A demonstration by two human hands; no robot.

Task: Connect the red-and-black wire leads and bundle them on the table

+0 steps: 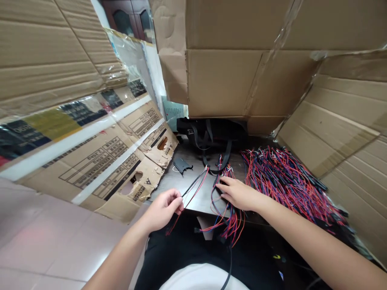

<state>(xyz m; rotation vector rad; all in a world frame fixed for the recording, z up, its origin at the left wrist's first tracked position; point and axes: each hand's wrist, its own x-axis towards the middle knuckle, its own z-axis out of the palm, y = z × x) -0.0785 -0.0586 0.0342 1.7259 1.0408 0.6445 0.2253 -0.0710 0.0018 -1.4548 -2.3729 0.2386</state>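
Observation:
Between the closed thumb and fingers of my left hand [167, 205] is a wire harness [198, 186] with red and black wires. Its far end, with pale tips, rises toward the middle of the table, and its other end hangs below my hand past the table edge. My right hand [237, 192] lies with fingers stretched over a bundle of red, blue and black wires [235, 225]. That bundle droops over the front edge of the table. Whether the right fingertips grip a single wire cannot be made out.
A large pile of red and blue wires [287, 181] covers the right side of the dark table [169, 181]. At the back lies a black bag [211, 133] with straps. A small black plastic part [182, 165] sits left of centre. Cardboard walls [223, 80] enclose the table.

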